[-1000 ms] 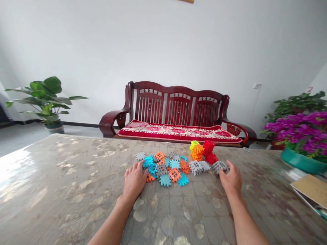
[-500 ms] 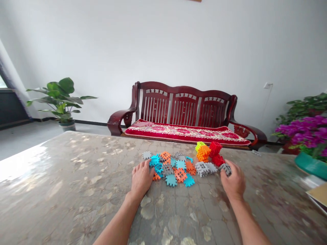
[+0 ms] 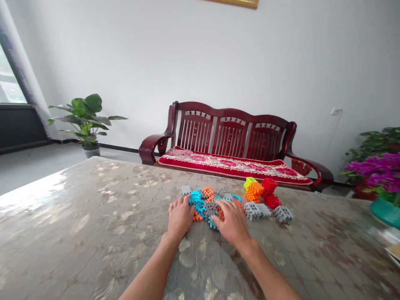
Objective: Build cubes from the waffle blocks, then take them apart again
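My left hand [image 3: 180,214] rests at the left edge of a loose heap of notched plastic tiles, its fingers stretched out. My right hand [image 3: 233,223] reaches over the heap's right part with thumb and fingers apart, hiding several tiles. Between the hands show a grey windowed tile [image 3: 211,208], a bright blue tile [image 3: 196,196] and an orange tile [image 3: 208,192]. A light grey tile [image 3: 185,190] lies at the heap's far left. To the right stand stacks of like tiles: yellow-green [image 3: 249,182], orange [image 3: 254,192], red [image 3: 269,186] and grey [image 3: 253,211], plus a separate grey stack [image 3: 283,214].
A patterned, shiny cover lies over the table [image 3: 93,233]. Behind it is a wooden bench [image 3: 231,129] with a red runner [image 3: 237,166]. A potted plant [image 3: 89,121] stands at left. Purple flowers in a teal pot [image 3: 386,213] are at right, near the table edge.
My right hand has let go of the grey stack at the right and moved left over the loose tiles. The left hand stays beside the heap. The view has shifted slightly.
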Action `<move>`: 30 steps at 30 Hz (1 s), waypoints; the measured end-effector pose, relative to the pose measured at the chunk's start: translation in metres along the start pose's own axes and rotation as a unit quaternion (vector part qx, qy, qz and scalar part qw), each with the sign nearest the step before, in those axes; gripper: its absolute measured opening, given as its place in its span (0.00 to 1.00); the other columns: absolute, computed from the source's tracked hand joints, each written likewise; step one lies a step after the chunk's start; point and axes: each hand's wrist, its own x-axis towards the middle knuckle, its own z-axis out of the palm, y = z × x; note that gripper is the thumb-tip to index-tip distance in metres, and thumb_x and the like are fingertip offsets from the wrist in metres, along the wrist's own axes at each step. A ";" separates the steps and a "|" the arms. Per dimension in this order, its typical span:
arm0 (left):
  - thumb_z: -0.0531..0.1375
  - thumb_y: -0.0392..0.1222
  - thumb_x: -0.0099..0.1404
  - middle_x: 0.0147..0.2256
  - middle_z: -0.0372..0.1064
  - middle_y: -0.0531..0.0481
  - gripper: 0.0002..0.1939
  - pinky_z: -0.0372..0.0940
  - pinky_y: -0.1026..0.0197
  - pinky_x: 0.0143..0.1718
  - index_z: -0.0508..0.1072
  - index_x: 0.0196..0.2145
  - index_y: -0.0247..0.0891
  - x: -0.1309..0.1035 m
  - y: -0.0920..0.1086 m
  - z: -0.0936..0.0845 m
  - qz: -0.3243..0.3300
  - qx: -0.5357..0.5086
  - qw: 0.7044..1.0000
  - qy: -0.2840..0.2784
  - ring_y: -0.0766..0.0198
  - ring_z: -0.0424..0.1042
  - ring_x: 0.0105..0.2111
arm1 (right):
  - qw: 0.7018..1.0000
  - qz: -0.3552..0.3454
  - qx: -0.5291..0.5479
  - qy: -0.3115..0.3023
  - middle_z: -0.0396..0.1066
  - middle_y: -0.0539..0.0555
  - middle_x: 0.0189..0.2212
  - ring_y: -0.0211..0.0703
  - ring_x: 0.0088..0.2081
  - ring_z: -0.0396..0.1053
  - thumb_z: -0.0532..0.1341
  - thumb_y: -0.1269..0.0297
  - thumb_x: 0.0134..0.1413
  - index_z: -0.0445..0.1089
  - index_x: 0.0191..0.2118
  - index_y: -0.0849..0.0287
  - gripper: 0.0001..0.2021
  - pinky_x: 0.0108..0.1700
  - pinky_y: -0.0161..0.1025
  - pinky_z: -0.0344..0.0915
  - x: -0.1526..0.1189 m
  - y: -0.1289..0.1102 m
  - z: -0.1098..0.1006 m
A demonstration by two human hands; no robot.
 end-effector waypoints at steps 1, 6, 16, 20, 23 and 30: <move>0.51 0.44 0.66 0.54 0.68 0.42 0.22 0.55 0.52 0.54 0.64 0.57 0.42 0.000 0.000 0.000 0.002 -0.003 1.000 -0.001 0.53 0.65 0.53 | 1.000 0.001 -0.011 -0.009 0.73 0.55 0.48 0.52 0.48 0.68 0.63 0.60 0.52 0.69 0.51 0.51 0.19 0.52 0.50 0.60 0.003 -0.006 0.003; 0.51 0.45 0.66 0.54 0.67 0.43 0.22 0.54 0.51 0.55 0.64 0.57 0.41 0.000 0.000 -0.001 0.001 -0.013 1.000 -0.004 0.54 0.64 0.54 | 0.997 0.005 -0.075 -0.031 0.76 0.55 0.39 0.53 0.42 0.70 0.64 0.61 0.51 0.72 0.45 0.51 0.14 0.45 0.47 0.61 0.014 -0.023 0.012; 0.52 0.44 0.66 0.53 0.68 0.43 0.22 0.54 0.51 0.55 0.64 0.57 0.42 -0.001 0.001 -0.004 -0.001 -0.012 1.000 -0.007 0.53 0.64 0.54 | 0.991 0.123 0.032 0.036 0.78 0.54 0.36 0.47 0.36 0.74 0.52 0.62 0.59 0.74 0.44 0.53 0.15 0.38 0.40 0.65 0.016 0.010 0.007; 0.51 0.44 0.66 0.54 0.67 0.44 0.22 0.54 0.51 0.55 0.64 0.57 0.43 0.000 0.001 -0.004 -0.003 -0.010 1.000 -0.010 0.54 0.64 0.54 | 0.966 0.214 0.125 0.071 0.78 0.55 0.34 0.46 0.34 0.74 0.53 0.57 0.55 0.73 0.46 0.56 0.18 0.37 0.40 0.66 0.006 0.036 -0.004; 0.52 0.44 0.66 0.54 0.67 0.44 0.22 0.54 0.52 0.55 0.64 0.57 0.42 0.000 0.001 -0.003 -0.004 -0.004 1.000 -0.011 0.54 0.64 0.54 | 0.952 0.250 0.162 0.071 0.77 0.57 0.36 0.47 0.35 0.74 0.53 0.56 0.52 0.74 0.46 0.59 0.21 0.39 0.40 0.67 -0.003 0.054 -0.005; 0.51 0.44 0.66 0.54 0.67 0.44 0.22 0.55 0.53 0.54 0.64 0.57 0.42 0.000 0.001 -0.002 -0.004 0.008 1.000 -0.002 0.54 0.65 0.53 | 0.950 0.234 0.198 0.061 0.73 0.60 0.45 0.46 0.36 0.73 0.59 0.59 0.44 0.73 0.47 0.61 0.22 0.42 0.43 0.69 -0.019 0.062 0.011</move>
